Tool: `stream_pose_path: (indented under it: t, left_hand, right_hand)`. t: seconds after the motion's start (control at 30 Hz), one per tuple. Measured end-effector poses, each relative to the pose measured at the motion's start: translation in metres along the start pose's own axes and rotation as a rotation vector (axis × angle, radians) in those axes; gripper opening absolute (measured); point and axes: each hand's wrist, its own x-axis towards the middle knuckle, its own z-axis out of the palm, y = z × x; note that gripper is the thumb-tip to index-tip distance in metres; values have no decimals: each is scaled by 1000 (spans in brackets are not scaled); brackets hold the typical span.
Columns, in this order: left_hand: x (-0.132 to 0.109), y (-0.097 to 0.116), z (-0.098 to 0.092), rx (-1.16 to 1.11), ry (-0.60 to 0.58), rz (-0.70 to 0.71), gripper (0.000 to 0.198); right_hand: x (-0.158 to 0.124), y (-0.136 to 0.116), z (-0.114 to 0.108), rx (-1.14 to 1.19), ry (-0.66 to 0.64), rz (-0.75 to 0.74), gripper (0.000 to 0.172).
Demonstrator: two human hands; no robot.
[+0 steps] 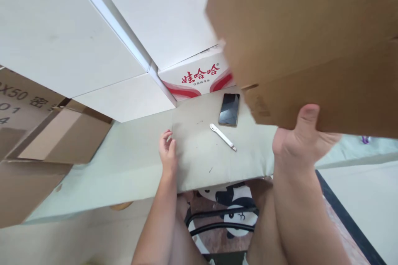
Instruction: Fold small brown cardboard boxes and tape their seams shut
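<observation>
My right hand [303,140] grips the lower edge of a large brown cardboard sheet [311,37], thumb on its near face, holding it up at the upper right. My left hand [167,151] rests on a pale flattened cardboard sheet [124,169] spread in front of me, its fingers loosely curled and holding nothing. On that pale sheet lie a white utility knife [222,136] and a dark phone [229,109], both between my hands.
A white box with red characters [199,76] stands behind the phone. White panels [62,37] lean at the back. Brown open cartons [59,136] sit at the left. A panda-print stool with a black frame [228,211] shows below between my legs.
</observation>
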Motion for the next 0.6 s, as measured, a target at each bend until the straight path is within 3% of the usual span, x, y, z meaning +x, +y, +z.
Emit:
stream_pose_path:
  t: [0.1, 0.23, 0.37, 0.5, 0.6]
  left_hand:
    - [-9, 5, 17, -13, -62, 2, 42]
    - [-23, 19, 40, -80, -143, -9, 42]
    - [-38, 36, 65, -193, -223, -30, 42]
    - [-58, 53, 87, -210, -325, 9, 35]
    - [-79, 70, 99, -160, -528, 20, 26]
  right_hand:
    - [22, -4, -15, -150, 101, -233, 46]
    - [32, 7, -38, -352, 156, -309, 53]
    - [25, 27, -53, -536, 139, -279, 50]
    - [12, 52, -62, -737, 24, -137, 54]
    - [4, 66, -61, -770, -64, -42, 57]
